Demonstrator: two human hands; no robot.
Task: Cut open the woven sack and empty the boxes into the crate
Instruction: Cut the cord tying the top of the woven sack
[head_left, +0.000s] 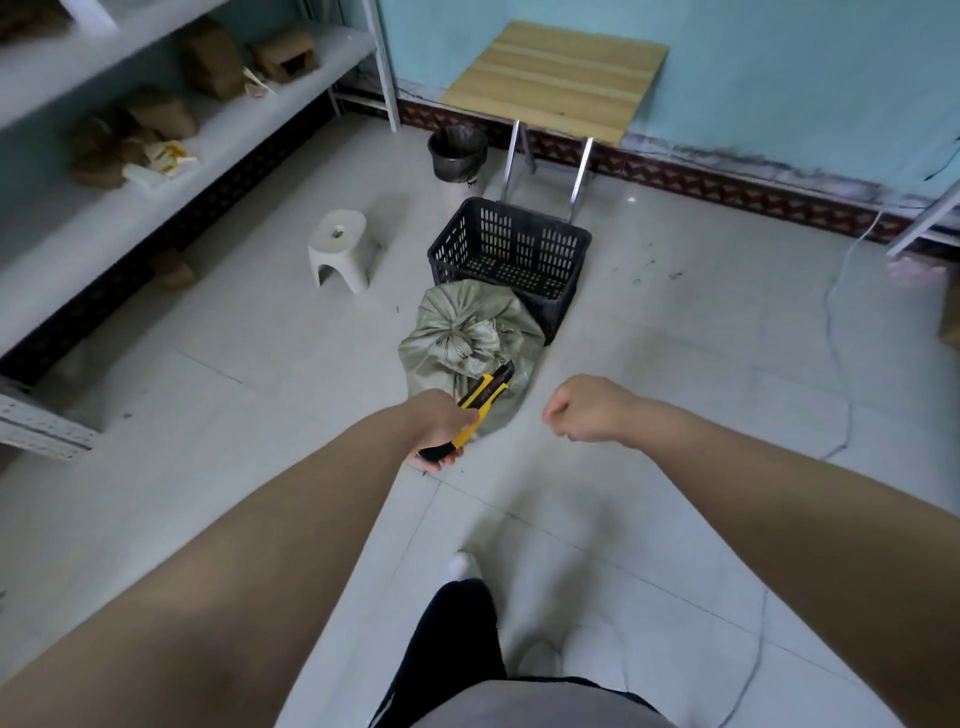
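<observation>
Gripping a yellow-and-black utility knife (480, 402), the left hand (441, 431) has its fingers wrapped round the handle's rear half, w/ the front end pointing up and away from the fist toward the woven sack (467, 353). Can't tell if the blade is out; the tip looks dark and blunt from here. The right hand (584, 410) is curled into a loose fist, holding nothing, just to the right of the knife and apart from it.

Risks, as I judge them: the free hand sits close beside the tool, so if it goes in to steady the sack near the cut line, a slip could catch the fingers. Woven fabric tends to snag, and a hard pull could jerk the blade back toward the body or the leg below. Cutting deep into the bulge could slice the boxes inside. Slitting low on the side may spill contents onto the floor, not the crate.

Sack: grey-green, woven, bulging, standing upright just beyond the knife tip, neck bunched and tied at the top w/ frayed ends. Nothing cut yet, far as I can see. Black slotted crate (511, 260) sits right behind it, touching or nearly so, and looks empty.
</observation>
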